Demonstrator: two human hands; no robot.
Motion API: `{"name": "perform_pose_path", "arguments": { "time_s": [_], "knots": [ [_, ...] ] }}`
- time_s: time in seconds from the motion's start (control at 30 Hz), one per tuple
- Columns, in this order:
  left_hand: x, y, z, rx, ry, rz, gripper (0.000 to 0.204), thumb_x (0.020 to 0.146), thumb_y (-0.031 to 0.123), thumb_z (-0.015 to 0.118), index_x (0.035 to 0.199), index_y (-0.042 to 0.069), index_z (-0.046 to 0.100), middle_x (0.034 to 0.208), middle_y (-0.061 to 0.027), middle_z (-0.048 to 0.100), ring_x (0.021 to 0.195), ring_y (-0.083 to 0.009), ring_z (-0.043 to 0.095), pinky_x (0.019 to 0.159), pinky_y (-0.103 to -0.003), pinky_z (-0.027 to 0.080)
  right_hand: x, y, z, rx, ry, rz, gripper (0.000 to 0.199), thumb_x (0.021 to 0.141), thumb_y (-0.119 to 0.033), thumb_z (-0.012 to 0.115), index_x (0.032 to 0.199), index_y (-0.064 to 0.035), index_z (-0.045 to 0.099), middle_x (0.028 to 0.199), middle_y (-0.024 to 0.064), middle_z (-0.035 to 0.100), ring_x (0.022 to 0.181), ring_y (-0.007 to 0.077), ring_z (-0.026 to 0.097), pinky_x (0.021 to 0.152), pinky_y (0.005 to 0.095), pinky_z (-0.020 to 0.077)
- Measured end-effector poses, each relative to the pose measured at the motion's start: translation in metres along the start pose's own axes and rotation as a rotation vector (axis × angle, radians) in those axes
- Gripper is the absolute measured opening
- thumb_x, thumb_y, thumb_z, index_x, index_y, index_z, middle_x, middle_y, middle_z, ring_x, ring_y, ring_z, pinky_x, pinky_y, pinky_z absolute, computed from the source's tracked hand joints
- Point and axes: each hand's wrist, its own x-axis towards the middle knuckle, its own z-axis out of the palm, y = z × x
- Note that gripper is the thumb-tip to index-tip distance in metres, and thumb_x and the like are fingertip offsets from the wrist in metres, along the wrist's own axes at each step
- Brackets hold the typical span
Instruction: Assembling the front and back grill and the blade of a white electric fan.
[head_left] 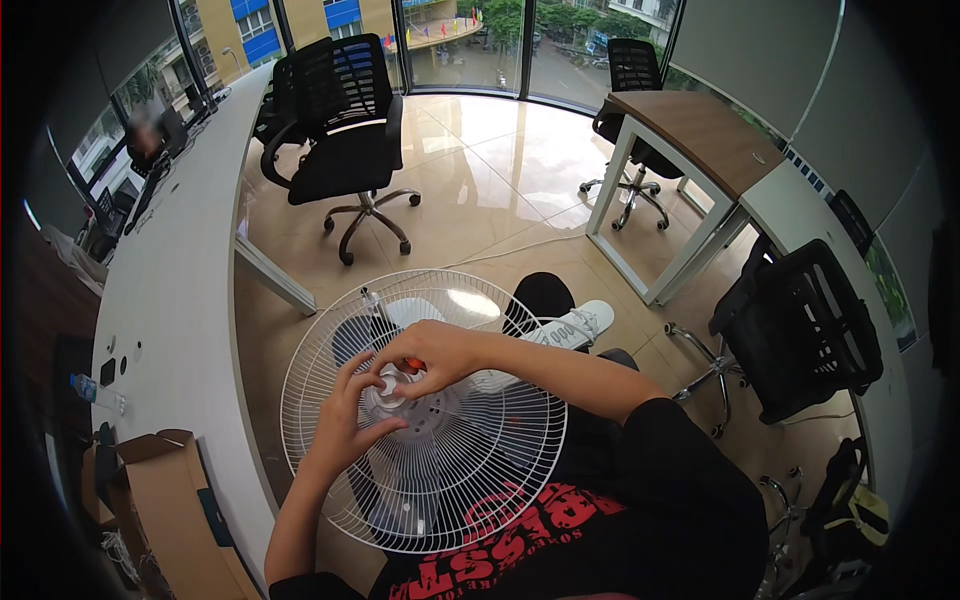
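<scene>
- white wire fan guard (480, 440): lies over the person's lap, below both hands.
- left hand (348, 420): fingertips at the clear hub piece (387, 390), thumb spread; whether the grip is closed cannot be told.
- right hand (440, 353): fingers curled over the hub; closure likewise unclear.
- sound practice, presumably: brace the guard, keep the piece square, press evenly, spare the wires.

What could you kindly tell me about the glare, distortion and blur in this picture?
Head view: bright glare whitens the tiled floor; head view: fisheye bending curves the long pale desk, with black at the picture's corners; head view: a blurred patch covers part of the distant person, while the white fan grille looks fairly sharp.
</scene>
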Motion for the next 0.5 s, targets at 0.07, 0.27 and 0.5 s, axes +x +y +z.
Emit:
{"name": "perform_pose_path", "arguments": {
  "time_s": [0.07, 0.27, 0.5],
  "knots": [
    [0.0, 0.0, -0.001, 0.022, 0.0, 0.018, 0.068, 0.069, 0.037, 0.092, 0.119, 0.008, 0.055, 0.149, -0.0209, 0.047, 0.124, -0.042, 0.062, 0.097, -0.049, 0.056, 0.0, -0.006, -0.002, -0.013, 0.011, 0.038, 0.047, 0.081, -0.05, 0.077, 0.104, -0.0109, 0.07, 0.072, 0.0045, 0.059, 0.067, 0.0226, 0.062, 0.062, 0.0365, 0.0449],
    [0.0, 0.0, 0.0, -0.003, -0.007, -0.009, 0.068, 0.069, 0.036, 0.093, 0.119, 0.009, 0.055, 0.15, -0.0211, 0.047, 0.125, -0.0421, 0.061, 0.098, -0.05, 0.055, 0.002, -0.003, -0.001, -0.017, 0.007, 0.09, 0.042, 0.082, -0.048, 0.076, 0.105, -0.0132, 0.073, 0.073, 0.0047, 0.06, 0.068, 0.0216, 0.061, 0.062, 0.0349, 0.0444],
    [0.0, -0.001, 0.0, 0.003, -0.002, 0.013, 0.068, 0.069, 0.036, 0.092, 0.119, 0.009, 0.055, 0.15, -0.0216, 0.046, 0.126, -0.0425, 0.061, 0.098, -0.05, 0.055, 0.001, 0.005, 0.002, -0.003, -0.01, -0.026, 0.04, 0.084, -0.048, 0.075, 0.105, -0.0137, 0.073, 0.075, 0.0062, 0.062, 0.071, 0.0213, 0.062, 0.064, 0.0346, 0.0453]
  ]
}}
